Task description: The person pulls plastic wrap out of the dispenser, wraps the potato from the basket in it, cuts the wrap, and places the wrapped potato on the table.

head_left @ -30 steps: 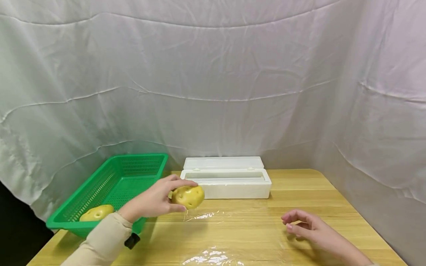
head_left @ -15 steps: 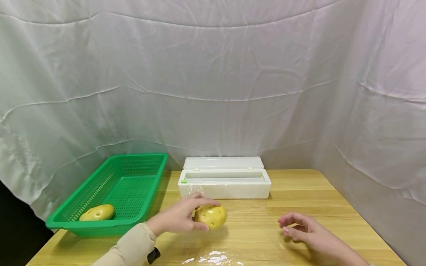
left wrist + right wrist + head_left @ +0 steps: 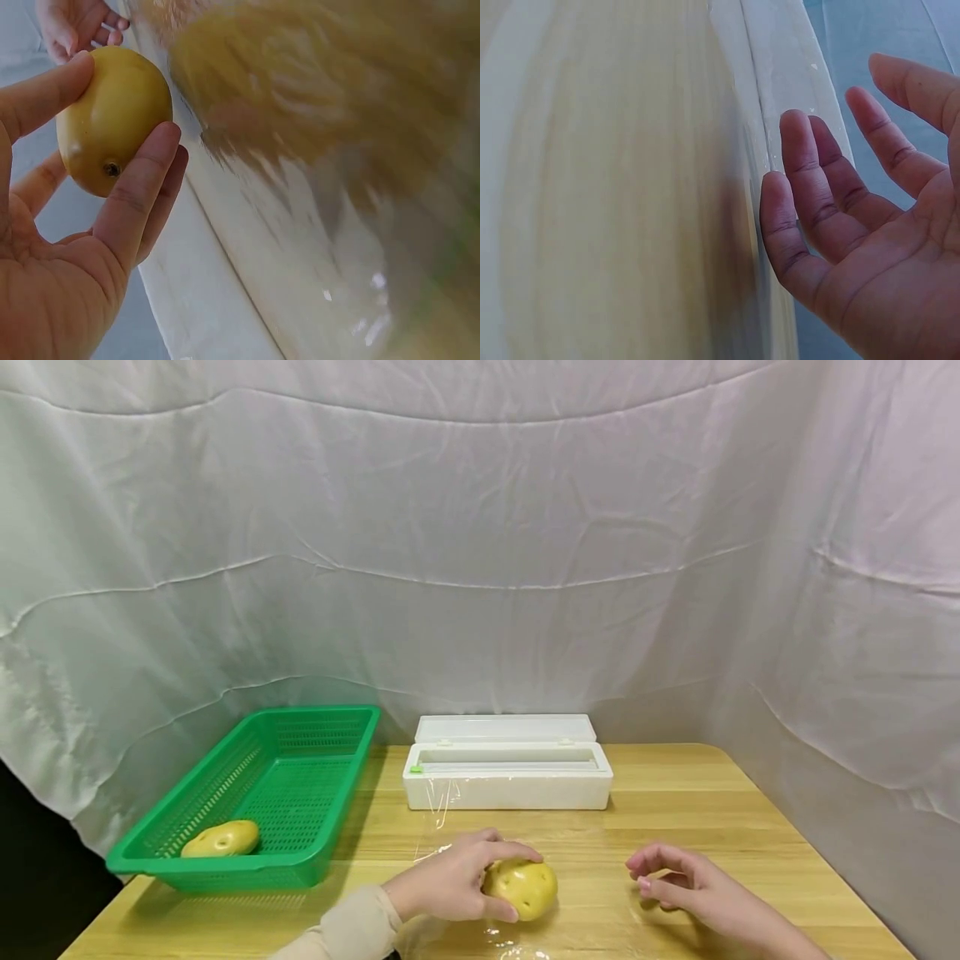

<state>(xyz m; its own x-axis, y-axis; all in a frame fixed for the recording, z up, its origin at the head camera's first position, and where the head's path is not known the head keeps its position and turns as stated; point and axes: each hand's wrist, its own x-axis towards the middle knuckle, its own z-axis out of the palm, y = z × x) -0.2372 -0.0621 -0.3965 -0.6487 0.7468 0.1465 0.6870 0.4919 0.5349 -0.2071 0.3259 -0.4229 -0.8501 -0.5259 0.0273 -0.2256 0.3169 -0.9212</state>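
My left hand (image 3: 457, 881) grips a yellow potato (image 3: 522, 890) between thumb and fingers, over the plastic wrap on the table's middle. In the left wrist view the fingers curl round the potato (image 3: 116, 120), and a dark eye shows on its skin. Clear plastic wrap (image 3: 442, 802) runs from the front of a white wrap dispenser box (image 3: 510, 792) toward me, its glossy creases catching light. To the right, my right hand (image 3: 693, 885) hovers by the wrap's right side, holding nothing, its fingers (image 3: 802, 142) loosely bent in the right wrist view.
At the left stands a green plastic basket (image 3: 348, 793) with another potato (image 3: 221, 839) in its near corner. The dispenser's lid (image 3: 506, 727) is raised at the back, and a small green slider (image 3: 416, 769) sits on its left end. Grey-white cloth (image 3: 480, 527) hangs behind the wooden table (image 3: 675, 785).
My left hand has carried the potato from beside the basket, rightward and toward me, to the middle of the wrap. My right hand has shifted slightly left and otherwise stayed the same.
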